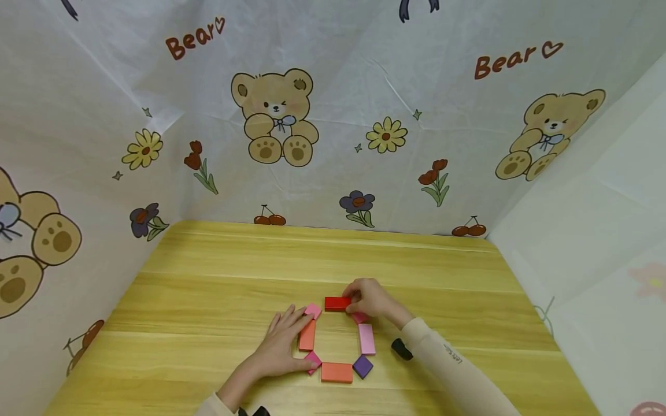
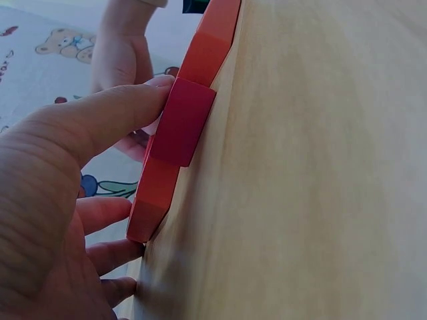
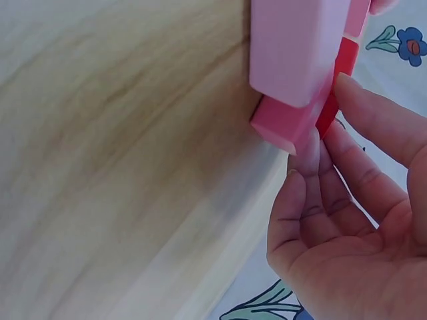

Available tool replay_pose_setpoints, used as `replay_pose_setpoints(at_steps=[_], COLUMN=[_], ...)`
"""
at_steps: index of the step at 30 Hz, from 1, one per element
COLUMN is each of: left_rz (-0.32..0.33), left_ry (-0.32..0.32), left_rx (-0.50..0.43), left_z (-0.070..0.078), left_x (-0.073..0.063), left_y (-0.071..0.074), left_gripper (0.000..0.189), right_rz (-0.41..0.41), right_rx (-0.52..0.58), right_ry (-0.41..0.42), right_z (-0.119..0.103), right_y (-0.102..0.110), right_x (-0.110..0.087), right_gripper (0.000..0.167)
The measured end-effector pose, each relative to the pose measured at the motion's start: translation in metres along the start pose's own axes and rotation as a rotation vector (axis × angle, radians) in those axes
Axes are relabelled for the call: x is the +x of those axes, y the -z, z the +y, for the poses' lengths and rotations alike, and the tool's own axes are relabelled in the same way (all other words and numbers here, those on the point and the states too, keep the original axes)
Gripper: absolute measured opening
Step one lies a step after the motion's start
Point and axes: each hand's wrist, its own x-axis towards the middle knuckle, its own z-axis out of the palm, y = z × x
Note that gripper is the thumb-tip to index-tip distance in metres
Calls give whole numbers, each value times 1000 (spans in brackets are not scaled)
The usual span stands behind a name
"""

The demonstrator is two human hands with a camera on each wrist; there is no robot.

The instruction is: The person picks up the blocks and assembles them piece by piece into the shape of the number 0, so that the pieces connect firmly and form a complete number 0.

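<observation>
Wooden blocks lie in a closed ring on the table. At the ring's far side, my right hand (image 1: 373, 299) pinches the right end of a red block (image 1: 336, 304) between thumb and fingers. Beside that grip sits a pink block (image 1: 360, 318), partly covered by the hand. My left hand (image 1: 281, 348) spreads along the ring's left side, its thumb touching a magenta block (image 2: 183, 123). Its fingertips reach the upper-left pink block (image 1: 313, 310), and an orange block (image 1: 307, 337) lies between. In the right wrist view the red block (image 3: 331, 110) shows beneath the thumb.
A light pink block (image 1: 366, 339) forms the ring's right side. Nearest me are a purple block (image 1: 363, 366) and another orange block (image 1: 336, 373). The wooden table (image 1: 442, 277) meets a bear-printed cloth (image 1: 333, 173) at its back edge.
</observation>
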Motion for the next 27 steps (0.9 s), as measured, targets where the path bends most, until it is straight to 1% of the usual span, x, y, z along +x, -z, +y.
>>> replay_pose_setpoints(at_steps=[5,14,20,27], left_rz=[1,2,5,3], left_ry=[-1,2,-4,4], left_rx=[8,6,15,7], left_z=[-2,-1,-1,-1], left_x=[0,0,1,0], left_y=[-1,-1,-1,-1], left_gripper=[99,99,99,99], right_rz=[-11,2,6,7], right_rx=[12,31,35,29], right_ry=[9,44,43,49], right_z=[1,1,1,2], right_y=[-3,-4,-4,-5], right_x=[0,0,0,1], right_gripper=[23,24,24,24])
